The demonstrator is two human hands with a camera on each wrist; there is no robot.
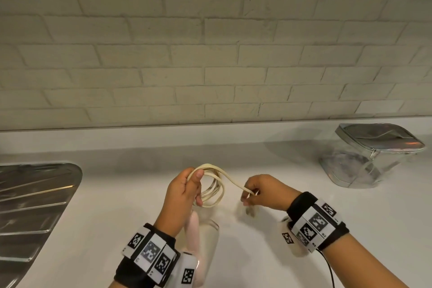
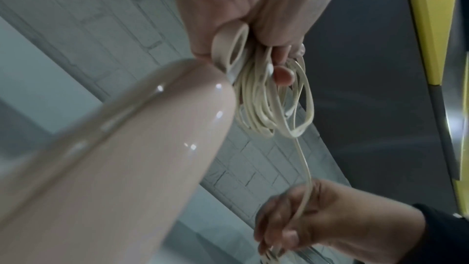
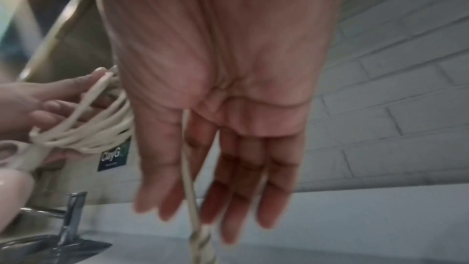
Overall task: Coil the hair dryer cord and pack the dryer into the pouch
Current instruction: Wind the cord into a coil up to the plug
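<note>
My left hand (image 1: 187,190) grips several loops of the cream cord (image 1: 214,194) above the white counter. The pink hair dryer (image 1: 194,227) hangs below that hand and fills the left wrist view as the dryer (image 2: 114,158), its hanging loop (image 2: 230,51) against the palm. One strand runs from the cord coil (image 2: 274,103) to my right hand (image 1: 254,194), which holds it between thumb and fingers. In the right wrist view the strand (image 3: 187,168) passes down between the fingers. The end below that hand is blurred. The silver and clear pouch (image 1: 364,156) stands at the back right, apart from both hands.
A steel sink drainboard (image 1: 35,206) lies at the left, with a faucet (image 3: 72,218) beside it. A pale brick wall (image 1: 210,54) backs the white counter (image 1: 257,252). A thin black cable (image 1: 329,271) trails from the right wrist band.
</note>
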